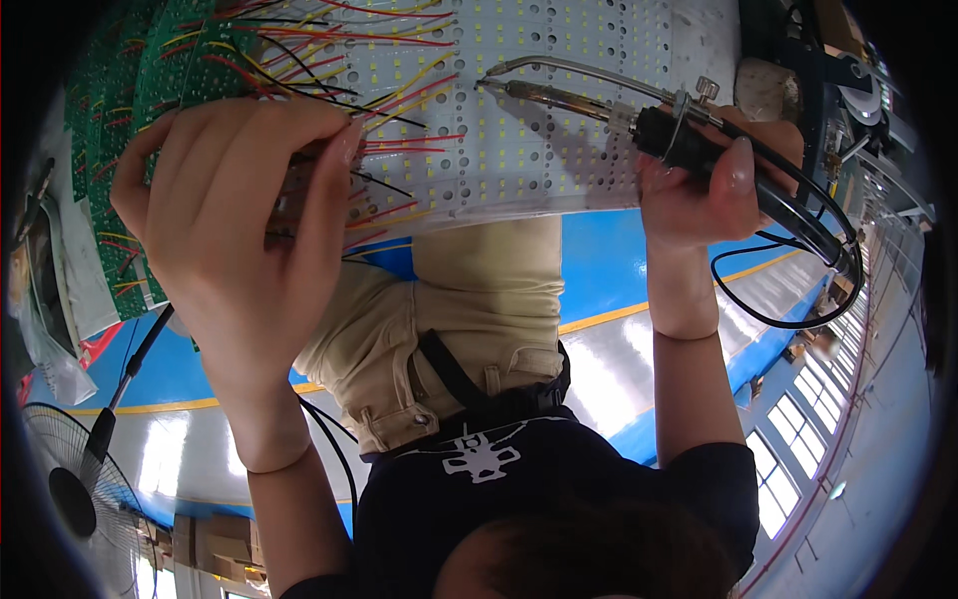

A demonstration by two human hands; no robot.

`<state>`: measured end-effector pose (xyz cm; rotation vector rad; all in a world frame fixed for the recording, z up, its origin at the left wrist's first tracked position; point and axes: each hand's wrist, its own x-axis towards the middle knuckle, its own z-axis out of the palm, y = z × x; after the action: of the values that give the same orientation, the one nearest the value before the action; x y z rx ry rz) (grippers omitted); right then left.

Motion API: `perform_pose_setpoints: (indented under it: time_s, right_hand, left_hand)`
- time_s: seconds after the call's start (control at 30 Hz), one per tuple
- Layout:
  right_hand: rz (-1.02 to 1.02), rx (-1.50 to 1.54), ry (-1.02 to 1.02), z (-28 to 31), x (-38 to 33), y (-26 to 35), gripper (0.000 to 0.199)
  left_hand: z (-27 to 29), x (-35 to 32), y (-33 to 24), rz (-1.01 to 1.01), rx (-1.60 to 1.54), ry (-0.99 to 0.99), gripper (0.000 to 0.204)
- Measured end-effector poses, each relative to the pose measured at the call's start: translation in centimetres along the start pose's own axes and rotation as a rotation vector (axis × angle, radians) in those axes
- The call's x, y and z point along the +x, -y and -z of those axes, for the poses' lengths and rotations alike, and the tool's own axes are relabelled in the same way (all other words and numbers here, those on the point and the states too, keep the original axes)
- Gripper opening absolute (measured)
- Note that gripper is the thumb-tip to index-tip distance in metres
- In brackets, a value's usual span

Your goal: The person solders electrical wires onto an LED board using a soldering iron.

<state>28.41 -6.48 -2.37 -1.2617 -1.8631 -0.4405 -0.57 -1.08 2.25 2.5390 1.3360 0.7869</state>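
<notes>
My right hand grips the black handle of a soldering iron with a metal feed tube clamped along it. The iron's tip points left, over a white circuit board dotted with small yellow LEDs and round holes. My left hand is closed at the board's left side, thumb and index fingertip pinching among thin red, yellow and black wires. Which wire is between the fingertips is partly hidden. Green circuit boards with more wires lie beneath and beyond my left hand.
A black cable loops down from the iron's rear. Clear plastic wrapping hangs at the left edge of the work surface. A standing fan is at lower left. Metal equipment stands at far right, above a blue and grey floor.
</notes>
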Motion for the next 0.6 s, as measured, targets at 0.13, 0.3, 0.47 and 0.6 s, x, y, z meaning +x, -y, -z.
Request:
perform_pose_setpoints:
  time_s: [0.13, 0.3, 0.47, 0.6]
  right_hand:
    - [0.081, -0.137, -0.005, 0.0, 0.7, -0.4, 0.041]
    - [0.098, 0.026, 0.054, 0.2, 1.0, 0.0, 0.047]
    - [0.099, 0.086, 0.051, 0.1, 0.8, -0.2, 0.048]
    - [-0.058, -0.093, 0.097, 1.1, -1.3, -0.1, 0.054]
  left_hand:
    - [0.1, 0.0, -0.1, 0.013, 0.0, 0.013, 0.009]
    - [0.0, 0.0, 0.0, 0.005, -0.002, 0.011, 0.008]
    - [0.2, 0.0, 0.0, 0.023, -0.001, 0.025, 0.009]
    - [0.2, -0.1, 0.0, 0.031, 0.008, 0.034, 0.009]
